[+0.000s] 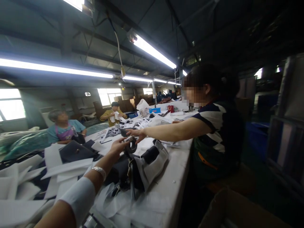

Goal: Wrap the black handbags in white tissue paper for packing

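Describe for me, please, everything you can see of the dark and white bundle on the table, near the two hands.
The dark and white bundle lies on the pale table, near its right-hand edge in the picture. Dark, smooth-looking material forms one part; a pale, soft-looking sheet bends along its right side, bearing a dark panel. A thin pale strand hangs at its front. Loose white pieces lie before it. A dark loop rises at its far end; whether it is attached is unclear.
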The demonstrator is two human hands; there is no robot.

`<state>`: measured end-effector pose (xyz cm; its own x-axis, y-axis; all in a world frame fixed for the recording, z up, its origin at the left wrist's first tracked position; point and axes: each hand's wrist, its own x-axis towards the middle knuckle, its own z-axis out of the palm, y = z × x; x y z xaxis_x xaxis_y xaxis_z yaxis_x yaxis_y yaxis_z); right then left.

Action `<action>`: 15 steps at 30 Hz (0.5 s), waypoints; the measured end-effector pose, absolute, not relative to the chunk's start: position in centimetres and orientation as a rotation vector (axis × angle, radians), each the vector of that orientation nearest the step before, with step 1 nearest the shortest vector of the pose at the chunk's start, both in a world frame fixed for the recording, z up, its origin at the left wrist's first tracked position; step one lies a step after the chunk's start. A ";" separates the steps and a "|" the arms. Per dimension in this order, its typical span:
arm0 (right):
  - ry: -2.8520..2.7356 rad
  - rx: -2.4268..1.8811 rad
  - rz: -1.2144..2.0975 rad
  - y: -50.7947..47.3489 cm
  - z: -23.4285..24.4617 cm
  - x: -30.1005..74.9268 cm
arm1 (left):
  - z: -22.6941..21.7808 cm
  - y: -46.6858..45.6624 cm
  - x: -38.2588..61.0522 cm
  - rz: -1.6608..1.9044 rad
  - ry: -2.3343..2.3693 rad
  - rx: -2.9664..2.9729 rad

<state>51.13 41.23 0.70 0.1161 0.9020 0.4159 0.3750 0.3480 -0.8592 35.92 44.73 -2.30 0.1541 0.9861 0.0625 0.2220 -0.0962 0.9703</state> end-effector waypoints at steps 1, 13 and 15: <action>-1.484 -1.227 0.603 41.0 0.4 50.3 | -2.3 44.4 35.4 1.034 1.241 1.498; -1.539 -1.324 0.810 20.2 -16.6 46.1 | 1.2 36.5 28.9 0.912 1.259 1.688; -1.560 -1.342 0.857 15.6 -18.4 45.1 | 2.6 32.4 25.7 0.891 1.171 1.741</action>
<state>45.05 15.58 -18.38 -0.0281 0.9832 0.1803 0.3749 0.1775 -0.9099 25.70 32.44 2.56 0.3124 0.9444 0.1026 0.3512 -0.2151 0.9113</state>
